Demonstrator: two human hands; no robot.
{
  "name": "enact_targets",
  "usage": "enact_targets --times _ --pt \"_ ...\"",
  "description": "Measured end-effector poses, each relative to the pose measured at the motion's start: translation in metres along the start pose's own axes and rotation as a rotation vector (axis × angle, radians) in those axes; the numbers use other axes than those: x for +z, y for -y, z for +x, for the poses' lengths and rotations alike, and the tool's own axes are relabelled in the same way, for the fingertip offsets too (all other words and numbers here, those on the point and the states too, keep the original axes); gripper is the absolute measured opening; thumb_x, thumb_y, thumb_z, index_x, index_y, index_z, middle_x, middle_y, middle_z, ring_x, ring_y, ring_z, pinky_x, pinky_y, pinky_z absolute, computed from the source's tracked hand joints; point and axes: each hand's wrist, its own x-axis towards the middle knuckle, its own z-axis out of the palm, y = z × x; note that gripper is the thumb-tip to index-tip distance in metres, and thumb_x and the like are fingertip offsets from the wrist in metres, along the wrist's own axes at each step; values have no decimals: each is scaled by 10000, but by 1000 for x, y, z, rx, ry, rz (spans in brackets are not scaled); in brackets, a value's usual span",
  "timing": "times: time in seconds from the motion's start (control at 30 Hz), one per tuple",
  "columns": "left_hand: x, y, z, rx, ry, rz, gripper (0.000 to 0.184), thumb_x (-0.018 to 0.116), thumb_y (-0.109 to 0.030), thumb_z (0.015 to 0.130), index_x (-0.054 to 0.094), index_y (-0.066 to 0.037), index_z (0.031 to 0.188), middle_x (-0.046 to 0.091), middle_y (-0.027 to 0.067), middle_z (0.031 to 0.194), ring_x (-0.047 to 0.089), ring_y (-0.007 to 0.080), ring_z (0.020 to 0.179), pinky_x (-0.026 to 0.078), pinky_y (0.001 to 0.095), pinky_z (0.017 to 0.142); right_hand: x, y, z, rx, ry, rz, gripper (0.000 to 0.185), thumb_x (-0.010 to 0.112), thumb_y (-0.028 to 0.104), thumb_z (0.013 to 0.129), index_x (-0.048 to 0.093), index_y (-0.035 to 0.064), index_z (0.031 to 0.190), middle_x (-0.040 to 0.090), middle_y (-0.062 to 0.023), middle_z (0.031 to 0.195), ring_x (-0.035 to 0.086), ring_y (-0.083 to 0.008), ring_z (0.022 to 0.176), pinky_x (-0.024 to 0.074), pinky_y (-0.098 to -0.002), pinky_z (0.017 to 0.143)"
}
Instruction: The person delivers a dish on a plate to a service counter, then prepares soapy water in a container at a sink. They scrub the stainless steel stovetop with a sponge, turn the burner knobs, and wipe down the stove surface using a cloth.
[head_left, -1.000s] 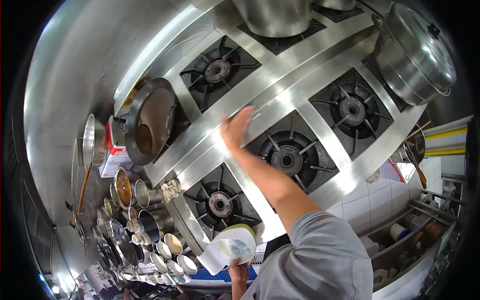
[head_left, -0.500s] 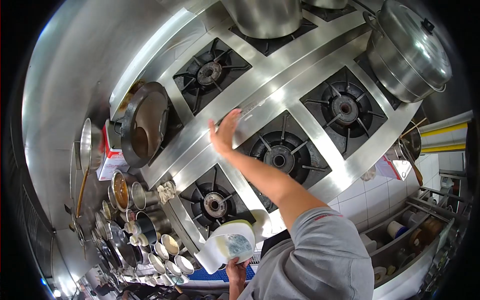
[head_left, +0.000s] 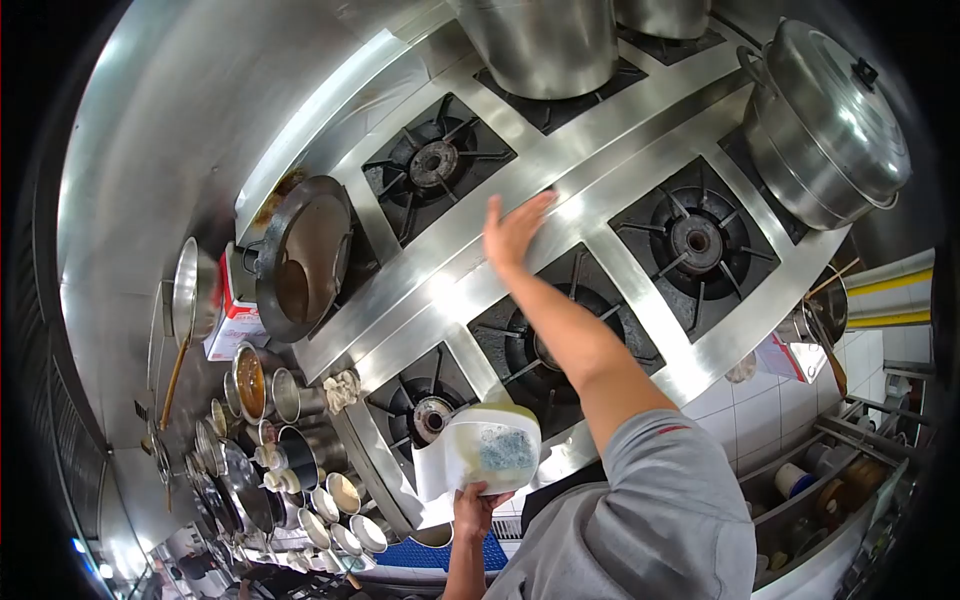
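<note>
My left hand (head_left: 478,508), low in the picture, is closed on the lower rim of a white plastic tub (head_left: 435,470). The tub has a yellowish edge and something bluish and translucent inside, too unclear to name. It hangs partly over the front left burner (head_left: 432,418). Farther out, my right hand (head_left: 518,228) is open, thumb apart and fingers stretched out, over the raised steel strip (head_left: 420,265) between the two rows of burners. Nothing shows in it. The forearm crosses above the front middle burner (head_left: 590,300).
A large lidded pot (head_left: 825,130) stands at the right and a tall pot (head_left: 545,50) at the back. At left are a dark wok (head_left: 305,260), a crumpled cloth (head_left: 341,390), a sauce pot (head_left: 250,382) and several small bowls. Drawers (head_left: 820,490) lie lower right.
My right hand has moved along the steel strip, first slightly left, then right toward the back pot. The tub in my left hand has shifted right and up, over the front left burner.
</note>
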Motion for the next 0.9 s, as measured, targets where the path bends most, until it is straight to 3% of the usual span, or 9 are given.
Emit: enact_targets --times 0.07,0.27,0.33,0.4,0.43,0.6,0.77,0.83,0.9 --pt "10 2 1 61 38 -13 447 432 -19 842 344 162 1241 557 275 1129 640 443 958 613 497 772 -20 0 24 -17 -42 -80 990 400 572 932 -92 -115 1447 -81 -324 1529 -48 -431 1442 30 -520 1161" --pt "7 6 25 -9 75 -90 461 394 -3 837 329 169 1260 539 325 1165 645 449 942 606 486 799 0 8 -51 -143 75 -124 847 468 300 924 -47 -104 1461 -6 -309 1543 28 -418 1449 97 -537 1157" --pt "4 5 29 -21 70 -93 470 394 -6 826 323 180 1252 546 329 1148 647 455 929 602 486 811 -28 10 -5 -258 -30 -170 744 480 190 895 100 -93 1469 89 -278 1549 95 -396 1449 107 -547 1155" --pt "7 5 32 -20 71 -95 474 394 -10 820 321 186 1245 548 332 1140 648 462 922 603 486 804 -54 -2 48 -472 70 -578 622 475 171 894 284 -72 1433 231 -233 1529 173 -368 1439 122 -552 1152" --pt "8 3 32 -20 69 -101 476 393 -12 817 321 189 1242 549 333 1136 648 465 919 604 485 800 -59 -14 75 -594 30 -594 552 463 189 893 396 -60 1381 337 -206 1489 234 -341 1424 135 -540 1155" --pt "22 -14 38 -62 73 -98 463 366 -21 827 306 227 1213 540 360 1121 653 480 884 620 474 746 -70 -1 93 -745 103 -892 604 453 290 885 408 -72 1366 441 -212 1415 388 -339 1334 239 -476 1129" --pt "27 -21 45 -99 115 -22 465 362 -63 844 361 198 1229 594 344 1059 667 453 881 613 440 757 -52 26 -22 -1180 655 -534 631 554 250 816 415 -84 1333 468 -261 1353 453 -374 1258 338 -469 1062" --pt "22 -23 46 -96 120 -9 470 369 -74 845 371 187 1236 601 337 1058 667 454 878 608 448 764 -56 31 8 -932 591 -554 683 657 181 755 400 -74 1334 454 -228 1372 466 -372 1232 338 -434 1063" --pt "19 -16 51 -118 156 -20 477 378 -80 843 375 180 1243 601 332 1066 666 457 874 603 461 771 -50 47 25 -901 552 -789 717 693 227 745 402 -66 1331 467 -206 1358 444 -312 1258 320 -411 1075"
